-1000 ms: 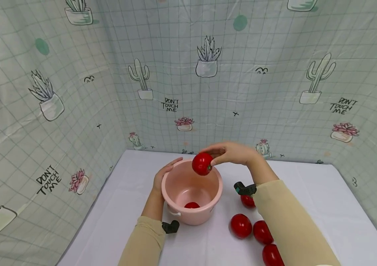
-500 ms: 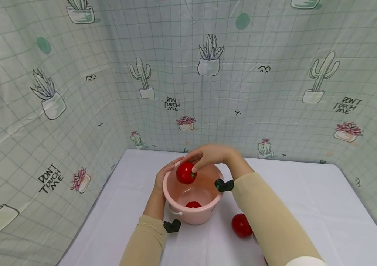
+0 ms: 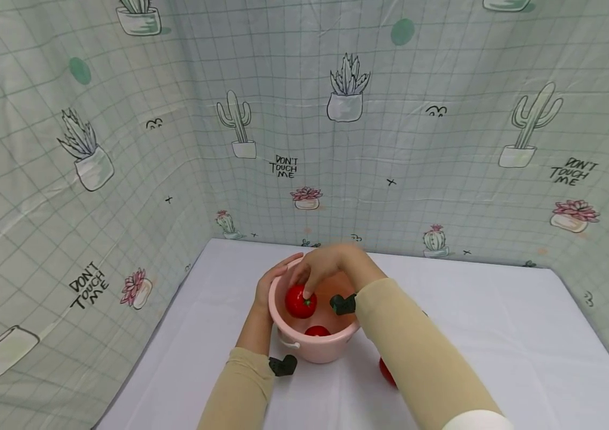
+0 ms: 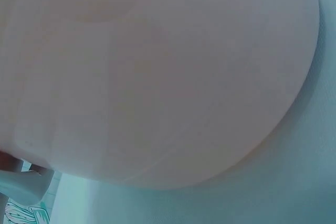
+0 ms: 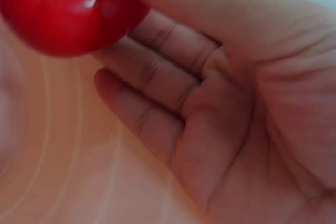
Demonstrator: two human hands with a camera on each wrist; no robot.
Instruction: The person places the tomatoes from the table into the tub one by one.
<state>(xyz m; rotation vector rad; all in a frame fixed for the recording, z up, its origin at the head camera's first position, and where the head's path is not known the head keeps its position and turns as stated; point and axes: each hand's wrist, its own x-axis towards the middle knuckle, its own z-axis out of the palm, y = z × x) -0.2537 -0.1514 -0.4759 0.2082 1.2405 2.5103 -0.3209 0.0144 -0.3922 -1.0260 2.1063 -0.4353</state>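
Note:
In the head view a pink bucket (image 3: 319, 352) stands on the table; its pale outer wall (image 4: 168, 87) fills most of the left wrist view. My left hand (image 3: 271, 285) rests against the bucket's left side, fingers stretched along the wall and up to the rim. Inside the bucket my right hand (image 3: 322, 266) pinches a red tomato (image 3: 300, 301) between thumb and fingers. The right wrist view shows the tomato (image 5: 71, 17) with its green stem top, the other fingers of the hand (image 5: 210, 93) lying beneath it. Another tomato (image 3: 317, 331) lies at the bottom of the bucket.
Part of a red tomato (image 3: 387, 371) shows on the white table (image 3: 476, 322), right of the bucket, mostly behind my right sleeve (image 3: 417, 352). A cloth printed with cacti (image 3: 390, 149) hangs behind the table and at its left side.
My right hand has carried the tomato left from above the bucket's right rim, then down inside it. The right sleeve now covers most of the tomatoes on the table. The left hand stays at the bucket.

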